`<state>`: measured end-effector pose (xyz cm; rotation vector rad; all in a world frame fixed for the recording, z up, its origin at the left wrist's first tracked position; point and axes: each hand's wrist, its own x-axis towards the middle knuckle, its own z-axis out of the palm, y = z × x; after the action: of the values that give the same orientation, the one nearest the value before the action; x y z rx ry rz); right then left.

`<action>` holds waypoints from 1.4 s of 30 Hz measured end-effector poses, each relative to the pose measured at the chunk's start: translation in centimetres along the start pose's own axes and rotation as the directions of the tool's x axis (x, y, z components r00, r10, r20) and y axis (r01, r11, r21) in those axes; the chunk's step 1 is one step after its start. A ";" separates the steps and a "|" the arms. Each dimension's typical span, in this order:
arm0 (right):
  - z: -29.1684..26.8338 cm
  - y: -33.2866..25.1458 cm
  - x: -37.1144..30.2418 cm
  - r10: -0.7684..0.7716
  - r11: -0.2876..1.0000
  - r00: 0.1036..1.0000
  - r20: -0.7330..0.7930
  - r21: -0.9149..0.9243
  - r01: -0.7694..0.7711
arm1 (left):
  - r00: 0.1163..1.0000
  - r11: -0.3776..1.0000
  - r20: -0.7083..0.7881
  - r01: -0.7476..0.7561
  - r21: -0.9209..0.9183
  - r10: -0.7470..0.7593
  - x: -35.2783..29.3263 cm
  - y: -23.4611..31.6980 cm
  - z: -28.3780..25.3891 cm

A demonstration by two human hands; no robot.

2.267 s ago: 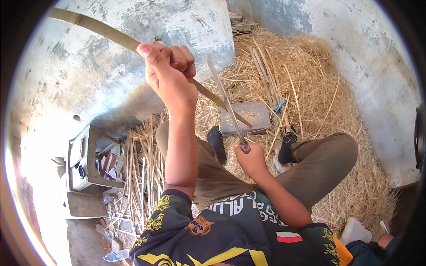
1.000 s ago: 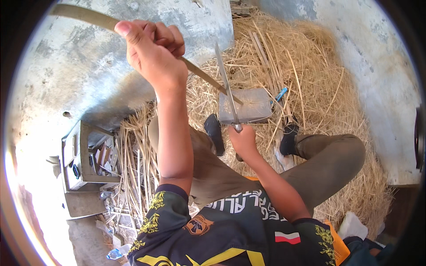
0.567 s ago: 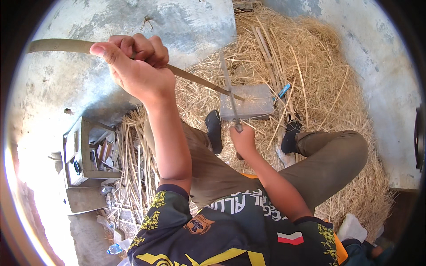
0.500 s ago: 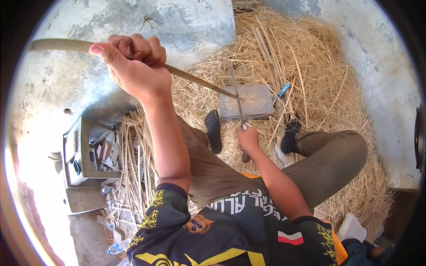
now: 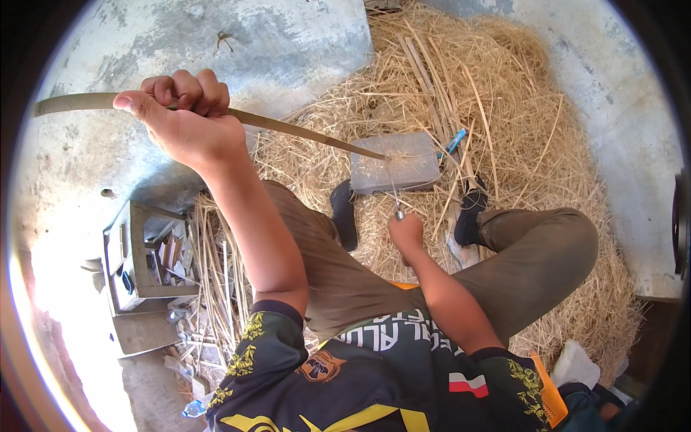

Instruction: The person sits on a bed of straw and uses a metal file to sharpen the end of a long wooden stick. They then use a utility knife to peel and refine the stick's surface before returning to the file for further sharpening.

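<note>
My left hand (image 5: 191, 126) is raised at the upper left, its fingers wrapped round a long, flat bamboo strip (image 5: 302, 132). One end of the strip slants down onto a grey rectangular block (image 5: 417, 169) between my feet; the other stretches past my thumb toward the left rim. Closer to me, my right hand (image 5: 407, 236) grips a knife (image 5: 396, 193) by its handle, which the fist mostly covers. The narrow blade points away from me, its far part near the strip's lower end over the block. Whether blade and strip touch, I cannot tell.
A deep pile of straw-like shavings (image 5: 518, 93) surrounds the block. Beside it lie a blue-handled tool (image 5: 453, 141) and several long strips (image 5: 430, 79). At left stands a small wooden frame (image 5: 147, 291) holding scraps, near a plastic bottle (image 5: 194, 409). Concrete walls (image 5: 288, 43) rise behind.
My left hand has moved left and slightly down, with the strip. The knife has turned, so its blade looks thinner and shorter; my right hand has shifted slightly right and nearer me.
</note>
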<state>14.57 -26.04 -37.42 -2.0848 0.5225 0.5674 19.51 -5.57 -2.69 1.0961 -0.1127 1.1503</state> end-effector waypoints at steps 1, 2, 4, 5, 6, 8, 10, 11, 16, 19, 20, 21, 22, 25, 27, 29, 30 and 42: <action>-0.1 0.6 0.4 0.023 1.000 1.000 -0.002 -0.018 -0.023 | 1.000 1.000 -0.003 0.000 -0.001 0.000 0.1 0.0 -0.1; -0.3 0.9 0.5 0.047 0.998 0.999 -0.006 -0.036 -0.047 | 1.000 1.000 -0.007 -0.004 0.002 0.004 0.2 -0.1 -0.2; -0.1 1.4 0.7 0.064 0.997 0.998 -0.015 -0.046 -0.065 | 1.000 1.000 -0.013 -0.012 0.007 0.012 0.4 -0.1 -0.4; 0.0 0.8 0.4 0.057 0.998 0.998 -0.022 -0.040 -0.058 | 1.000 1.000 -0.014 -0.014 0.008 0.015 0.5 -0.2 -0.5; 0.0 0.3 0.2 0.049 0.998 0.998 -0.029 -0.034 -0.050 | 1.000 1.000 -0.015 -0.017 0.010 0.017 0.6 -0.2 -0.5; -0.2 -0.4 -0.1 -0.051 0.996 0.998 -0.023 -0.076 0.049 | 0.999 1.000 -0.030 -0.013 0.012 0.013 0.8 -0.3 -0.7; -0.2 -0.3 -0.2 -0.096 0.992 0.995 -0.010 -0.086 0.094 | 0.998 1.000 -0.059 0.000 0.013 0.001 1.0 -0.3 -1.0; -0.1 -0.1 -0.1 -0.092 0.993 0.996 -0.004 -0.073 0.092 | 0.998 1.000 -0.063 0.005 0.010 -0.004 1.1 -0.3 -1.1; 0.3 1.9 0.9 0.118 0.992 0.993 -0.028 -0.040 -0.120 | 0.998 1.000 -0.062 0.009 0.007 -0.009 1.4 -0.5 -1.7; 0.6 2.2 1.5 0.127 0.992 0.992 -0.030 0.017 -0.126 | 0.999 1.000 -0.050 0.009 -0.007 -0.009 1.2 -0.4 -1.6; 0.9 1.7 1.5 0.119 0.991 0.993 -0.019 0.066 -0.117 | 0.999 1.000 -0.041 0.009 -0.010 -0.010 1.3 -0.4 -1.6; 1.1 1.3 1.5 0.110 0.988 0.994 -0.009 0.114 -0.108 | 0.999 1.000 -0.031 0.009 -0.013 -0.010 1.4 -0.4 -1.7; 1.0 1.1 1.4 0.044 0.993 0.999 -0.001 0.109 -0.044 | 1.000 1.000 -0.022 0.009 -0.017 -0.010 1.5 -0.4 -1.7; 0.1 -2.2 -0.7 -0.198 0.977 0.980 -0.018 0.072 0.199 | 0.996 0.995 0.063 0.060 -0.083 -0.055 1.2 -0.3 -1.8; -0.7 -5.4 -2.6 -0.324 0.925 0.944 -0.053 0.194 0.328 | 0.991 0.987 0.095 0.105 -0.121 -0.094 1.3 0.0 -2.2; -2.7 -8.2 -5.5 -0.412 0.840 0.905 -0.102 0.342 0.421 | 0.992 0.988 0.078 0.107 -0.113 -0.099 1.3 0.0 -2.6; -3.6 -9.2 -7.1 -0.440 0.782 0.889 -0.126 0.432 0.448 | 0.996 0.993 0.046 0.083 -0.080 -0.079 1.2 0.0 -2.6; -5.3 -9.3 -10.6 -0.486 0.826 0.873 0.028 0.340 0.449 | 0.992 0.989 -0.032 0.119 -0.093 -0.122 1.3 0.0 -2.1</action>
<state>12.29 -24.06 -22.63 -1.7603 0.0165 0.2816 19.21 -3.12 -3.04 0.9867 -0.0679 1.0468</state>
